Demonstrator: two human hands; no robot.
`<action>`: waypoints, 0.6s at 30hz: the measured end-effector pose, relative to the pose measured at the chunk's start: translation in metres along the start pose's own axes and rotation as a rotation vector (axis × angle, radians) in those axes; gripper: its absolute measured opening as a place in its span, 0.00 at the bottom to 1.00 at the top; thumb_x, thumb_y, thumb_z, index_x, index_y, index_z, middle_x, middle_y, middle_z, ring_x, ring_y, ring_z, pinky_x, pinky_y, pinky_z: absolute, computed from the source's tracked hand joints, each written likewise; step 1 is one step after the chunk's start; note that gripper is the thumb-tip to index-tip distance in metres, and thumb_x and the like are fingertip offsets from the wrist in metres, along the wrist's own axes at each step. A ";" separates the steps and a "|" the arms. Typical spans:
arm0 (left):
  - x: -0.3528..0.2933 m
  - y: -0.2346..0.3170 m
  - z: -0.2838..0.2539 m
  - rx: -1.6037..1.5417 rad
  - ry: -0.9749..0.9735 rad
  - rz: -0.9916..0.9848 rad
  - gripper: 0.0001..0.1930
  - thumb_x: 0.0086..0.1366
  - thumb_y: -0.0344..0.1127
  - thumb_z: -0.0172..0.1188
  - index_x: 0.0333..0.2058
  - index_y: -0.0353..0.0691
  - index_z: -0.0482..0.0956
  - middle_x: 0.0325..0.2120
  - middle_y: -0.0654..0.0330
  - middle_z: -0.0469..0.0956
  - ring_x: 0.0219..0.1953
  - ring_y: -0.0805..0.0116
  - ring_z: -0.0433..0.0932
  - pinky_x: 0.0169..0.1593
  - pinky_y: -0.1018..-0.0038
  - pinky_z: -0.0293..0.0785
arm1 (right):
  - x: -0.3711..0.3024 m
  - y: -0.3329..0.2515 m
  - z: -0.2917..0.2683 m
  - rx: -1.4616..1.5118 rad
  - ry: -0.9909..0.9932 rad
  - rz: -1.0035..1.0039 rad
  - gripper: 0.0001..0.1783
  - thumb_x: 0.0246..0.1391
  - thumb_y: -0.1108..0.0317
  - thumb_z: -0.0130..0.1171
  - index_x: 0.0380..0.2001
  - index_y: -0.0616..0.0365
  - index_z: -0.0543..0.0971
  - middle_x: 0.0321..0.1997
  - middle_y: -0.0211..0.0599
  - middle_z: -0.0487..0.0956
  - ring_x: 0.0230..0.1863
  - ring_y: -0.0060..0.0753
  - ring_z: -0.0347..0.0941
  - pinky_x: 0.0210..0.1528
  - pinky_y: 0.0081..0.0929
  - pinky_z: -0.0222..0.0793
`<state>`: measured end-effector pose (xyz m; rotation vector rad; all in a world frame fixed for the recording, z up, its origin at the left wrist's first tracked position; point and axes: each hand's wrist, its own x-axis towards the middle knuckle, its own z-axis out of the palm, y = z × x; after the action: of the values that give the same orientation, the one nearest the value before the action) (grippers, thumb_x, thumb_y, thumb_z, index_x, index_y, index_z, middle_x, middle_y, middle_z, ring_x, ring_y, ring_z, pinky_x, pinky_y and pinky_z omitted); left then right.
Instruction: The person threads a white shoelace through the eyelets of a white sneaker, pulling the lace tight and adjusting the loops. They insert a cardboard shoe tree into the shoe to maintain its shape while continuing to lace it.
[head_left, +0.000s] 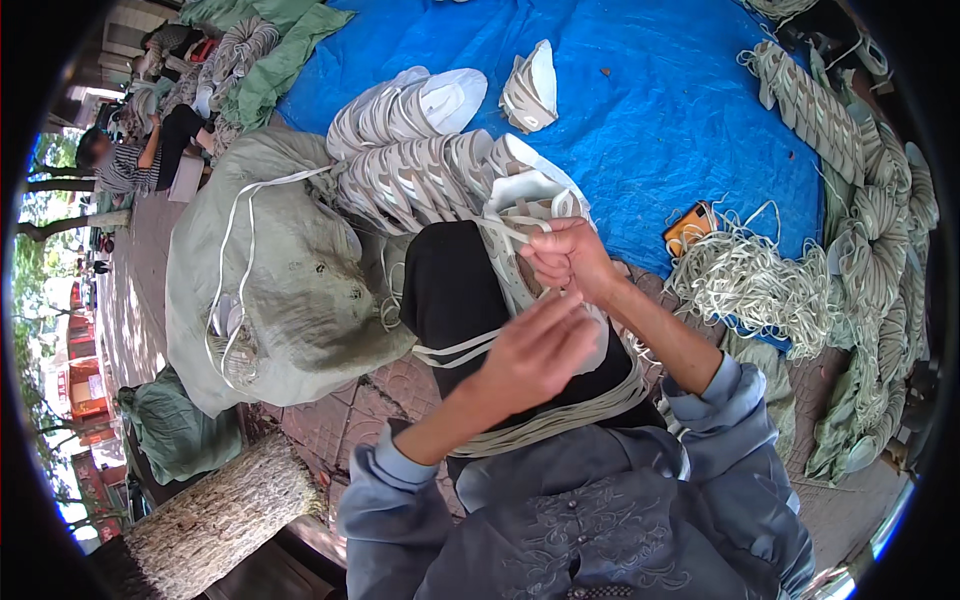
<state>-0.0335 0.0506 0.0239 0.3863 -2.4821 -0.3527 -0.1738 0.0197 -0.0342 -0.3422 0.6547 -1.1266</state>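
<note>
My right hand (568, 255) is closed in a pinch on a flat cream shoelace (508, 228), part of which stretches left from the fingers. Just below it, my left hand (540, 352) has its fingertips pressed together; the hand is slightly blurred and what it grips is hidden. A whitish shoe upper (535, 188) lies beyond my right hand, against my knee (448, 270). More pale lacing and part of an upper show beneath both hands. Several long laces (560, 424) lie across my lap, and a few strands pass beside my left wrist.
Nested rows of beige shoe uppers (415, 180) rest on a blue tarp (660, 90), with one small stack (530, 88) apart. A lace heap (755, 280) and an orange object (688, 228) sit right. Bundled uppers (880, 240) line the far right. A grey sack (290, 270) stands left.
</note>
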 end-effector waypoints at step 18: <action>-0.067 0.011 0.040 -0.013 -0.158 0.045 0.15 0.52 0.32 0.54 0.40 0.33 0.72 0.40 0.55 0.74 0.50 0.62 0.69 0.55 0.66 0.62 | 0.140 -0.281 -0.008 -0.801 0.117 -0.733 0.08 0.49 0.70 0.51 0.22 0.62 0.71 0.08 0.20 0.55 0.07 0.15 0.44 0.09 0.16 0.40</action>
<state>-0.0068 0.0909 -0.0385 0.3071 -2.6369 -0.3944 -0.3427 -0.2218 0.0753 -1.2838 1.1236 -1.5413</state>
